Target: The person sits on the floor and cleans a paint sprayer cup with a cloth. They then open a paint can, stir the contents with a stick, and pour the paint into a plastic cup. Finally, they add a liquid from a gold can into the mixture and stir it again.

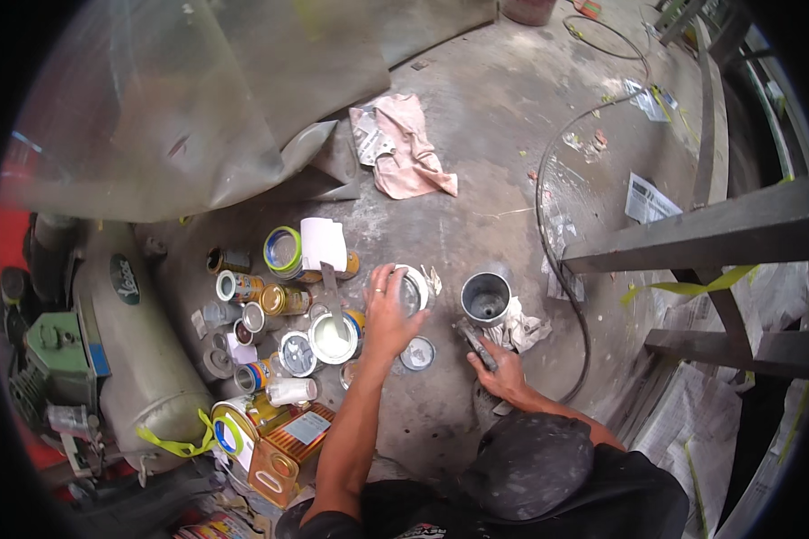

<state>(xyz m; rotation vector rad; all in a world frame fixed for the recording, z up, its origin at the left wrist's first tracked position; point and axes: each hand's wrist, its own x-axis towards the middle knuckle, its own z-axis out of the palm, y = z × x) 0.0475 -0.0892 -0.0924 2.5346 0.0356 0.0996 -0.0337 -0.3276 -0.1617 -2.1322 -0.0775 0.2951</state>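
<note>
My left hand (388,313) is curled over a round can with a white rim (415,286), its fingers bent across the top. To the right, my right hand (503,373) grips the dark handle of what looks like a spray gun, whose open grey metal cup (486,296) shows a hole at the bottom. A crumpled whitish cloth (523,328) lies beside the cup. Just left of my left hand stands an open can of white paint (334,340) with a flat scraper (330,286) resting in it. A round lid (418,353) lies between my hands.
Several paint cans (283,299) crowd the left, near a metal air tank (135,314) and a rectangular tin (274,472). A pink rag (409,148) lies ahead. A dark hose (539,184) curves along the right, beside a grey metal frame (692,229). Plastic sheeting (198,108) hangs upper left.
</note>
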